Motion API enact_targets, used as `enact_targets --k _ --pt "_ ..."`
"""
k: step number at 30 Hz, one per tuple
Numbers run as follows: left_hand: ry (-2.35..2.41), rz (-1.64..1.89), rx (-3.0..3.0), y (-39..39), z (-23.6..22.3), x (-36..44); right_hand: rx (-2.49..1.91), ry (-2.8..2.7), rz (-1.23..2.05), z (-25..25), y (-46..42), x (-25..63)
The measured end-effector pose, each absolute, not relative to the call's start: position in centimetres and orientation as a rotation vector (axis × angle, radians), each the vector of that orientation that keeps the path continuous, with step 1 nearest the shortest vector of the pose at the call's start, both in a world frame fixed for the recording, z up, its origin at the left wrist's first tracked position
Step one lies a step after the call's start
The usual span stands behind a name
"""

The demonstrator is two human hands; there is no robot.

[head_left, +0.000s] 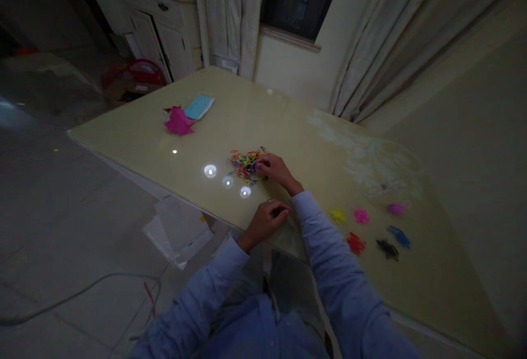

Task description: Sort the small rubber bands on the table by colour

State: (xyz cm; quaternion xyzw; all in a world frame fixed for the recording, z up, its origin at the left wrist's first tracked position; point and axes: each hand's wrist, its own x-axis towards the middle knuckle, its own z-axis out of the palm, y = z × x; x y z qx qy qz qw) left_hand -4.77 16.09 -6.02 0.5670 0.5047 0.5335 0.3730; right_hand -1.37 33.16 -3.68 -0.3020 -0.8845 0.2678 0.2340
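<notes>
A mixed heap of small coloured rubber bands [246,164] lies on the table, with red, yellow, blue and black ones tangled together. At its right side my right hand [275,170] reaches in, thumb and fingertips pinched on rubber bands at the edge of the heap. Nearer the table's front edge is my left hand [267,220], its fingers curled in towards the thumb; whatever they may hold is hidden. Sorted by colour to the right are small piles: yellow [338,216], pink [361,216], red [355,243], black [387,249] and blue [399,236].
A purple bundle [396,209] lies by clear plastic [386,188] on the right of the table [288,123]. Far left are a blue face mask [200,106] and a crumpled magenta piece [179,121]. A cable [82,296] crosses the floor.
</notes>
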Motion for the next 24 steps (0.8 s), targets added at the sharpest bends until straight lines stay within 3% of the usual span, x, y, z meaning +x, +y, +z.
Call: enact_targets --k 24 --pt "1.304 1.348 1.453 16.15 -5.72 -4.89 -1.068 -2.249 0.762 -4.35 32.82 -0.31"
